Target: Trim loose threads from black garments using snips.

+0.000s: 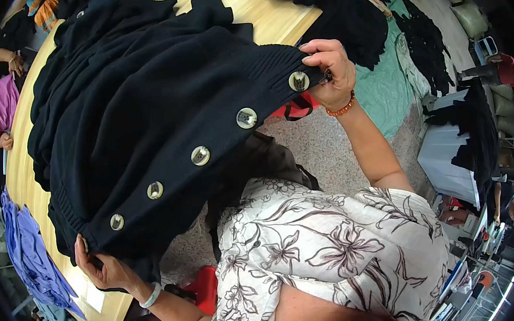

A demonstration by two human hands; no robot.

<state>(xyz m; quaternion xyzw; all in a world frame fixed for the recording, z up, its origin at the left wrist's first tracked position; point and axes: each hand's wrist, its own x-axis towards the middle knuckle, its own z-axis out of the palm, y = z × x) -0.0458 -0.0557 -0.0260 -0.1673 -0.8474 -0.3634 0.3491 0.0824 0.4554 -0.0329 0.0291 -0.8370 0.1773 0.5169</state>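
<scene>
Left hand (111,270) low, right hand (333,74) raised, both hands pinching a black garment (154,121) by its buttoned edge (178,173)

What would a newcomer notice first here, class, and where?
The dark cardigan stands out, held upper left between left hand and right hand, its pale-rimmed buttons running diagonally. The white floral blouse follows, lower center, then the purple garment at the left edge of the table.

Black cardigan (143,131), fingers (329,57) holding corners, wooden table (290,24)
</scene>
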